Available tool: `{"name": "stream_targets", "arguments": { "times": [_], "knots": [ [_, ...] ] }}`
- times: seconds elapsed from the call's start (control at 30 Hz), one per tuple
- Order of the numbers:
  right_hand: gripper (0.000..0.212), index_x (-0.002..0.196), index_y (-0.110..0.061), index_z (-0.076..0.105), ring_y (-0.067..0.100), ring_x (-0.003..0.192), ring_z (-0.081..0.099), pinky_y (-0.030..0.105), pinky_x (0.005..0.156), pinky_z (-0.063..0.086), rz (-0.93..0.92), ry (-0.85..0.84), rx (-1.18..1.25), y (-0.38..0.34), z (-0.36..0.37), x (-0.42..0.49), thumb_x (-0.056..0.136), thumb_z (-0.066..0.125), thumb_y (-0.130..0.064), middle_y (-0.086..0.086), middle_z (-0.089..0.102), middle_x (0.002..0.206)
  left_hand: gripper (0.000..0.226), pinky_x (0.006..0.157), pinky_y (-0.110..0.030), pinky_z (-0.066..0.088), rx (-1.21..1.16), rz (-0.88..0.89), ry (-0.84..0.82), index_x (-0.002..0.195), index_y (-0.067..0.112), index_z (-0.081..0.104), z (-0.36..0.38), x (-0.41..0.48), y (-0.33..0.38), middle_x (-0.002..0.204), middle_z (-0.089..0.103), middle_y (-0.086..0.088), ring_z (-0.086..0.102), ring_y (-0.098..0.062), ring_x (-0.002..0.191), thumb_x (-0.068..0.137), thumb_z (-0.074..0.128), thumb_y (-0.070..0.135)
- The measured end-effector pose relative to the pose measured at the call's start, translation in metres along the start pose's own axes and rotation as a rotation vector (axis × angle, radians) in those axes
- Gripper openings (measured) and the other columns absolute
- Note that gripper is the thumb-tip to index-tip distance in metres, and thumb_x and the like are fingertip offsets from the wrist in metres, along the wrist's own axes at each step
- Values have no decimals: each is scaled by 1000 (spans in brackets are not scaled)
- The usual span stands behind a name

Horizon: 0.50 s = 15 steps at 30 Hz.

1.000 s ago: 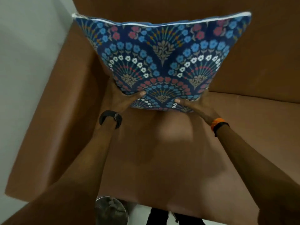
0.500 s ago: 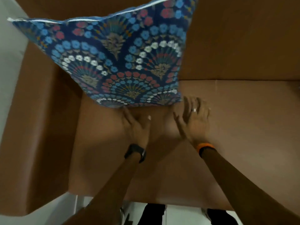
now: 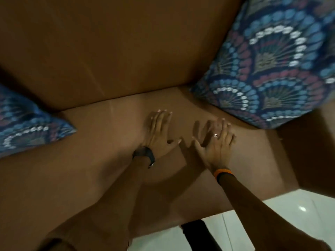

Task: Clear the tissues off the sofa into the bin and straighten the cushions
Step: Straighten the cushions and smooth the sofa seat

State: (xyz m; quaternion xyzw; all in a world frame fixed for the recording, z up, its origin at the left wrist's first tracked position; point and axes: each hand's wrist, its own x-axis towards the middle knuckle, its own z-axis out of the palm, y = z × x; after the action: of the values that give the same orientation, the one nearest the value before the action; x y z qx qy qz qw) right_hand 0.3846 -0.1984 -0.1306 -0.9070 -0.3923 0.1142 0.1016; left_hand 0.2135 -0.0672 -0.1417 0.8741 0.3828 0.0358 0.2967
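A brown sofa seat [image 3: 90,169] fills the view. One blue patterned cushion [image 3: 275,69] leans against the backrest at the right. A corner of a second blue patterned cushion [image 3: 23,127] shows at the left edge. My left hand [image 3: 159,134] lies flat on the seat with fingers spread, holding nothing. My right hand [image 3: 217,144] hovers just above the seat beside it, fingers apart, also empty, a short way from the right cushion's lower corner. No tissues or bin are in view.
The sofa backrest [image 3: 117,51] rises behind the hands. White tiled floor [image 3: 281,223] shows past the seat's front edge at the lower right, with my dark trouser leg [image 3: 197,234] there.
Both hands have let go of the left cushion and moved right along the seat. The view has swung right, bringing a second cushion in at the right.
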Motion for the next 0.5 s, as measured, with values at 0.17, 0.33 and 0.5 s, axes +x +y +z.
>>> {"name": "stream_targets", "arguments": {
  "times": [0.17, 0.33, 0.5],
  "knots": [
    [103, 153, -10, 27, 40, 139, 39, 55, 113, 40, 464, 514, 588, 76, -53, 57, 77, 75, -60, 21, 33, 153, 128, 122, -51, 19, -434, -72, 22, 155, 31, -7, -27, 118, 90, 167, -1, 0, 4, -24, 155, 67, 81, 62],
    [109, 152, -22, 27, 18, 138, 50, 45, 117, 43, 320, 211, 948, 124, -87, 101, 67, 93, -37, 2, 48, 150, 135, 120, -53, 34, -763, -134, -123, 154, 35, 4, -45, 185, 139, 162, 20, 2, 29, -21, 148, 53, 94, 45],
    [97, 146, -22, 35, 6, 131, 54, 29, 112, 46, 129, 28, 949, 110, -107, 103, 68, 94, -25, -6, 53, 144, 132, 115, -50, 42, -707, -158, 32, 149, 32, 23, -56, 148, 121, 154, 39, 2, 42, -17, 141, 41, 96, 53]
  ]
}}
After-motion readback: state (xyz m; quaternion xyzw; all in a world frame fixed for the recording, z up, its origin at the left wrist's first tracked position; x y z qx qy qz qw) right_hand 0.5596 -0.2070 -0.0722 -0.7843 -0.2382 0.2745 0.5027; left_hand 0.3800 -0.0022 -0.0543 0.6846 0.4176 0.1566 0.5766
